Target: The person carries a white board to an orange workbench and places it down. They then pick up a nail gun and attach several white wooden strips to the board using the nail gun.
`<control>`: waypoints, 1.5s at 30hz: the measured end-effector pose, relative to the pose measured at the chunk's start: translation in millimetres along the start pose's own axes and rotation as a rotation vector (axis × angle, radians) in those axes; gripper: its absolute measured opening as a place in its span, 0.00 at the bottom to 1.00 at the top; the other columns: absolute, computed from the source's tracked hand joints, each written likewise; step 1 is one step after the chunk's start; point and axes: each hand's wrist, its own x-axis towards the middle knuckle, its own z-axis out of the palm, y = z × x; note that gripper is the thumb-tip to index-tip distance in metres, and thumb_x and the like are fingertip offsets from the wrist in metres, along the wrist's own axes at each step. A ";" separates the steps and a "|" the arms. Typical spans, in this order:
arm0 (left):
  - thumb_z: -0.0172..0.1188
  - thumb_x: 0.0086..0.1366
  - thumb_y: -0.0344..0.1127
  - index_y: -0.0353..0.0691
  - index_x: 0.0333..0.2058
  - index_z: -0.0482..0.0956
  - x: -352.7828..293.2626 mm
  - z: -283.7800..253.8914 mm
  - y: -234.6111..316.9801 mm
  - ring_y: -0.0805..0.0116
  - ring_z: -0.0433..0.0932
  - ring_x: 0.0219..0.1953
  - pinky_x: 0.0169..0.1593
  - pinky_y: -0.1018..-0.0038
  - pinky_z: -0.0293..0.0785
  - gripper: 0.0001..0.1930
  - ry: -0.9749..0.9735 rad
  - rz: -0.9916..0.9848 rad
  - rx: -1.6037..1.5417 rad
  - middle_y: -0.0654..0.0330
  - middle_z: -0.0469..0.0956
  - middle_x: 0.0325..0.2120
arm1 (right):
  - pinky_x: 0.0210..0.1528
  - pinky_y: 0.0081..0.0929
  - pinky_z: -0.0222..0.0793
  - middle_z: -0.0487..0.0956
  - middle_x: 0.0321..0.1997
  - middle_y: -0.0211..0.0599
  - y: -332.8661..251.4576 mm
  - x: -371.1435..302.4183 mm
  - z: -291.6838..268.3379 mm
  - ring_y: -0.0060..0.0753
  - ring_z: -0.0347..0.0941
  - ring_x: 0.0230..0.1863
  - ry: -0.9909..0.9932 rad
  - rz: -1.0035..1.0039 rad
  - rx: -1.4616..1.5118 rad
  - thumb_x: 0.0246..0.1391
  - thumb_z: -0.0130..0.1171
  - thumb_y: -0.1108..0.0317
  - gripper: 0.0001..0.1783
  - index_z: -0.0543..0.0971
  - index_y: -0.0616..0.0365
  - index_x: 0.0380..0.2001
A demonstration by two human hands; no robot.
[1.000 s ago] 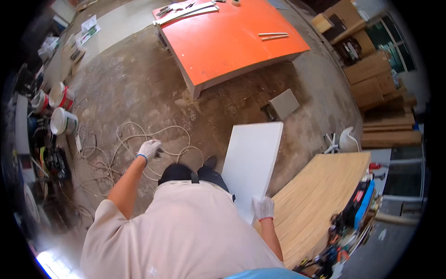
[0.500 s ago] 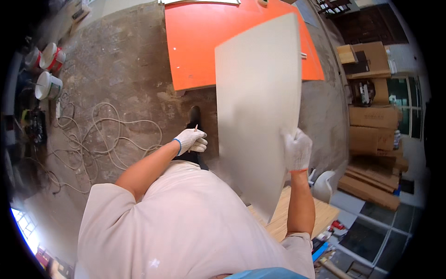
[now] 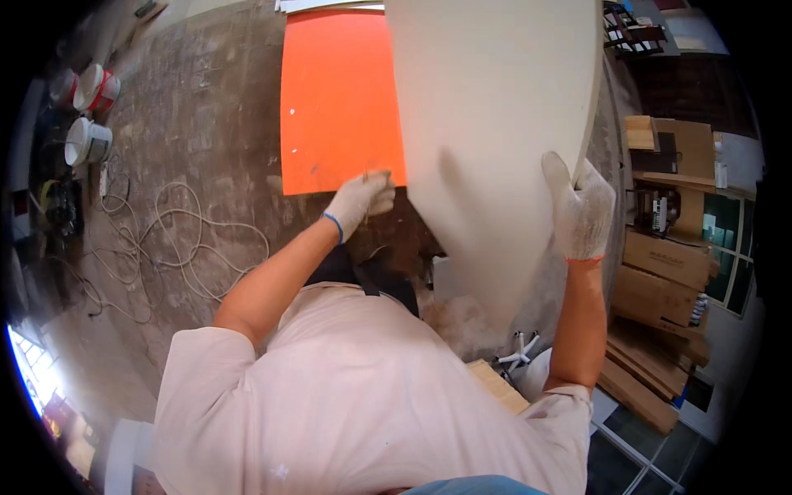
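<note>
In the head view, the right hand (image 3: 582, 210), gloved with an orange-red cuff, grips a large pale panel (image 3: 495, 99) by its right edge. The thumb lies against the face turned to the wearer, the palm presses at the edge, and the other fingers are mostly hidden. Most of the panel lies to the left of this grip and beyond it, its far end running out of the picture at the top; a shorter part tapers down on the near side, between the two forearms.

The panel covers the right part of the orange table (image 3: 338, 99) and reaches out past its near edge; whether it touches the tabletop cannot be told. White strips (image 3: 330, 5) lie along the table's far edge, by its far left corner.

The left hand (image 3: 363, 200), gloved with a blue cuff, is at the table's near edge, near the right end of the orange that shows, just left of the panel and apart from it. Its fingers are curled; whether they close on anything is too blurred to tell.
</note>
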 end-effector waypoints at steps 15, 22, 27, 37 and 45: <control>0.54 0.82 0.47 0.42 0.67 0.74 139.7 94.8 -23.2 0.50 0.80 0.62 0.62 0.49 0.82 0.23 0.119 0.505 -0.475 0.52 0.79 0.63 | 0.27 0.39 0.78 0.81 0.28 0.35 163.0 159.8 -6.9 0.40 0.83 0.28 -0.584 -1.148 -0.323 0.62 0.63 0.68 0.04 0.80 0.55 0.36; 0.51 0.83 0.49 0.42 0.67 0.75 183.3 152.3 -91.1 0.52 0.79 0.64 0.64 0.51 0.81 0.24 0.250 0.429 -0.621 0.53 0.79 0.64 | 0.30 0.39 0.81 0.83 0.32 0.43 259.9 171.0 24.4 0.43 0.86 0.30 -0.764 -1.161 -0.269 0.64 0.56 0.70 0.09 0.77 0.64 0.43; 0.50 0.83 0.51 0.42 0.67 0.75 215.1 176.8 -110.0 0.53 0.78 0.65 0.64 0.53 0.80 0.24 0.259 0.379 -0.656 0.54 0.79 0.64 | 0.31 0.37 0.82 0.82 0.33 0.42 307.5 180.1 42.2 0.41 0.86 0.31 -0.765 -1.163 -0.290 0.63 0.56 0.69 0.12 0.78 0.65 0.45; 0.47 0.84 0.53 0.43 0.67 0.76 225.9 187.5 -112.7 0.55 0.77 0.67 0.66 0.56 0.79 0.26 0.284 0.293 -0.649 0.55 0.79 0.66 | 0.32 0.34 0.82 0.81 0.36 0.41 335.4 166.7 63.3 0.37 0.84 0.36 -0.630 -1.145 -0.259 0.62 0.56 0.67 0.14 0.79 0.65 0.47; 0.44 0.85 0.56 0.43 0.67 0.77 118.8 125.1 -92.2 0.57 0.76 0.69 0.67 0.58 0.78 0.28 0.437 0.243 -0.650 0.56 0.79 0.67 | 0.45 0.37 0.83 0.85 0.42 0.38 335.8 146.6 55.6 0.40 0.86 0.45 -0.572 -0.970 0.005 0.63 0.59 0.67 0.11 0.81 0.59 0.46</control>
